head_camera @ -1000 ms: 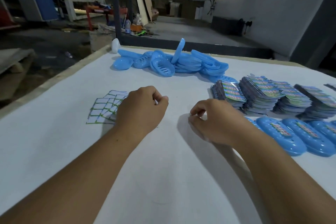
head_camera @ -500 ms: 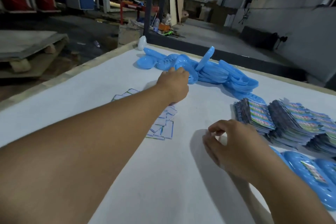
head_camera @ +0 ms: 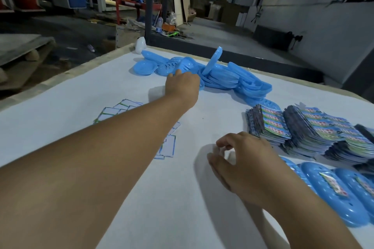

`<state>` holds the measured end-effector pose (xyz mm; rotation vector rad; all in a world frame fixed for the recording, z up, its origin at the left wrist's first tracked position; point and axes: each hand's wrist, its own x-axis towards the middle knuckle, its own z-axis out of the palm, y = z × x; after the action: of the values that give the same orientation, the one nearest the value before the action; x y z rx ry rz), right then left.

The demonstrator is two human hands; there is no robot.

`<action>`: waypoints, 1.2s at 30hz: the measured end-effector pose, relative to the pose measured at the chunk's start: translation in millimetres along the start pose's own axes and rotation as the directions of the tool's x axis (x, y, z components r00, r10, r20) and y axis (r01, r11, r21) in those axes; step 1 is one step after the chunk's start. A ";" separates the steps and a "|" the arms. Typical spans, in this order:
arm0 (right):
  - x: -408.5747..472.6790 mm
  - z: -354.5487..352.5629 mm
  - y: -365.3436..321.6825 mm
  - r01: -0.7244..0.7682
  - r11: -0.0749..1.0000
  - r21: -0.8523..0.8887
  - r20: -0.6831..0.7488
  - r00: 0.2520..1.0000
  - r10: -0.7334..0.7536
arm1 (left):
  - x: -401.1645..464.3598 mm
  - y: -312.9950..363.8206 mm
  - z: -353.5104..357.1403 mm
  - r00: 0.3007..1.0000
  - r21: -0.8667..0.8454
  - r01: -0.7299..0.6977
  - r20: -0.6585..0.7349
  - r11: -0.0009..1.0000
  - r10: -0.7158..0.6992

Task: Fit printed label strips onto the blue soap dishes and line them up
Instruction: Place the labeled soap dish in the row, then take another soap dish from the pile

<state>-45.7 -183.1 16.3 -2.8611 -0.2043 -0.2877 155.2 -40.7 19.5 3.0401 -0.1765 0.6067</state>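
A loose pile of blue soap dishes (head_camera: 232, 80) lies at the far side of the white table (head_camera: 77, 95). My left hand (head_camera: 183, 85) is stretched out to the near edge of the pile, with its fingers curled over one blue dish. My right hand (head_camera: 244, 166) hovers low over the table near the front, fingers loosely curled and holding nothing I can see. Stacks of printed label strips (head_camera: 315, 127) stand at the right. In front of them lies a row of blue dishes with labels fitted (head_camera: 327, 192).
Several white cards with green edges (head_camera: 169, 145) are spread under my left forearm. A small white object (head_camera: 140, 45) stands at the table's far left corner. Beyond the table's edge are a workshop floor, a dark post and clutter.
My left hand left the white cards a second ago and reached to the dish pile, where it has stayed since half a second ago. My right hand has barely moved.
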 end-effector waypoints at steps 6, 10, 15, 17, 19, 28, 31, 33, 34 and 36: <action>-0.4 -3.5 -1.3 -0.049 0.999 0.018 0.034 0.998 0.049 | -24.6 -7.3 -34.9 0.997 -0.233 -0.031 -0.080 0.972 0.013; 4.0 -8.5 1.5 -0.114 0.987 0.115 -0.043 0.992 0.120 | -66.9 -4.9 -66.5 0.998 -0.646 0.012 -0.037 0.763 -0.047; 5.9 -17.7 2.7 -0.069 0.963 0.261 -0.233 0.964 0.132 | -120.8 1.3 -86.9 0.914 -0.910 0.380 0.341 0.165 -0.219; 4.8 -18.4 0.6 0.007 0.937 0.348 -0.224 0.972 0.076 | -135.9 2.4 -86.9 0.871 -0.894 0.446 0.447 -0.054 -0.202; 4.5 -17.4 -1.9 0.052 0.937 0.346 -0.198 0.980 0.019 | -147.3 1.7 -84.9 0.838 -0.854 0.475 0.513 -0.214 -0.186; 7.9 -18.1 8.3 -0.016 0.958 0.287 -0.053 0.998 0.033 | -153.5 -9.1 -67.0 0.892 -0.883 0.449 0.432 0.139 -0.134; 6.6 -19.0 10.7 -0.048 0.973 0.227 0.009 0.999 0.048 | -156.2 -18.5 -61.6 0.974 -0.773 0.223 0.160 0.593 -0.159; 4.5 -19.2 10.2 -0.059 0.981 0.183 0.066 0.997 0.047 | -154.4 -23.9 -64.0 0.989 -0.638 0.142 0.054 0.757 -0.140; 3.2 -18.9 9.4 -0.062 0.984 0.166 0.094 0.994 0.047 | -152.9 -27.3 -66.0 0.991 -0.565 0.127 0.040 0.815 -0.126; 0.5 -18.2 7.0 -0.067 0.989 0.133 0.142 0.989 0.048 | -149.3 -36.2 -70.3 0.990 -0.374 0.134 0.016 0.918 -0.138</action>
<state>-47.3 -194.6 31.9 -2.7453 -0.1605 -0.0608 -4.3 14.9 26.5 2.6523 -0.0688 0.5105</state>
